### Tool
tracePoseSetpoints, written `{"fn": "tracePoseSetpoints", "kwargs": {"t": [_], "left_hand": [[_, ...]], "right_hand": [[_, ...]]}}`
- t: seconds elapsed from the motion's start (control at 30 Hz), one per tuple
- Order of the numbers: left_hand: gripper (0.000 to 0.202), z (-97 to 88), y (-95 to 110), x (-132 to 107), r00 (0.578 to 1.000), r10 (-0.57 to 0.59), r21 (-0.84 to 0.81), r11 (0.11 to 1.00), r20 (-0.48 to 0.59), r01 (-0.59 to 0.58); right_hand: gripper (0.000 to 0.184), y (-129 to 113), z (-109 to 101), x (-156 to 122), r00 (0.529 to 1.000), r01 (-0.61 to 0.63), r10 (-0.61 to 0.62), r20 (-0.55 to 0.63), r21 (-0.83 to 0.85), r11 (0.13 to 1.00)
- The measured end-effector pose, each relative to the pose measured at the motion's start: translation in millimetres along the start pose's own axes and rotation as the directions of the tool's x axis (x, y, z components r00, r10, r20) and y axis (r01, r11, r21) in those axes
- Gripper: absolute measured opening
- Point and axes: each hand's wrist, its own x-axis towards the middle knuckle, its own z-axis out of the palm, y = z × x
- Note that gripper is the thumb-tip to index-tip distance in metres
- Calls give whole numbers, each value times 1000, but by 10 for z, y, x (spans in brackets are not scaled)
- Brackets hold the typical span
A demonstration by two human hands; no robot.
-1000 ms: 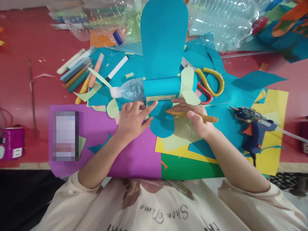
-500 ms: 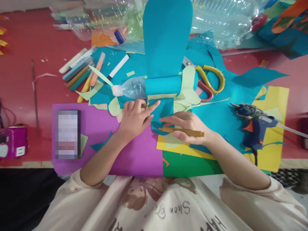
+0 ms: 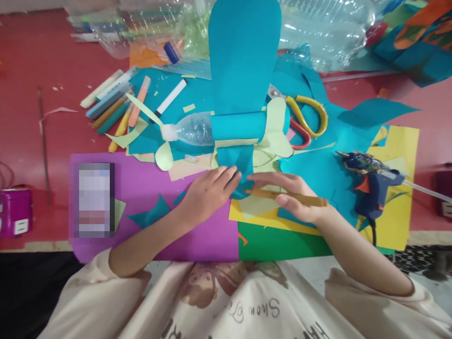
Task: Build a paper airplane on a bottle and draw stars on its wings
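Observation:
In the middle lies a bottle point(image 3: 192, 129) wrapped in blue paper, with a pale green paper propeller point(image 3: 164, 157) at its cap. A long blue paper wing point(image 3: 243, 56) reaches away from me, and a second blue wing point(image 3: 236, 162) comes down toward me. My left hand point(image 3: 210, 193) rests open, fingers extended on the near wing's left edge. My right hand point(image 3: 296, 193) holds a mustard-brown marker point(image 3: 300, 197) between thumb and fingers, its tip at the near wing's right side. Pale green paper tail pieces point(image 3: 277, 120) sit at the bottle's right end.
Scissors point(image 3: 310, 115) with yellow and red handles lie behind right. A glue gun point(image 3: 376, 183) lies at right on yellow paper. Several markers point(image 3: 113, 103) are at back left. A phone point(image 3: 94, 200) rests on purple paper point(image 3: 208, 240). Clear plastic bottles point(image 3: 325, 33) stand behind.
My left hand has moved right and nearer to me, from beside the bottle onto the near wing. My right hand has shifted slightly right with the marker, its fingers straighter.

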Motion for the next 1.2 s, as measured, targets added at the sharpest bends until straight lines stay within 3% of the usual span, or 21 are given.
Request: {"fn": "tracePoseSetpoints", "kwargs": {"t": [0.1,0.17,0.37,0.5,0.63,0.8,0.9,1.07,1.2], "left_hand": [[36,-27,97,-31,997,-34,-3,999,64,34],[37,-31,134,-39,997,-38,-18,999,72,39],[32,-22,155,-22,1000,-25,-78,997,-18,24],[28,-17,114,-30,995,-42,-149,988,-92,28],[22,6,19,-46,990,-70,-287,957,-118,33],[16,62,-98,-47,992,-82,-434,900,-92,34],[13,97,-152,-42,990,-129,-433,897,-58,91],[65,124,-206,-51,960,-281,-362,895,0,262],[86,126,-218,-53,948,-316,-398,865,41,306]], "right_hand": [[50,15,-42,37,972,-71,95,-213,119,990],[41,15,-30,113,953,-106,146,-265,161,981],[32,-8,119,465,954,-209,255,-155,266,941],[44,48,182,610,968,-200,235,-87,294,935],[60,139,206,612,974,-162,207,-88,362,918],[59,230,203,551,959,-150,241,-151,452,879],[61,249,182,550,958,-152,249,-142,484,862],[62,235,152,568,954,-170,265,-142,469,866],[53,238,138,556,959,-125,225,-172,456,881]]}}
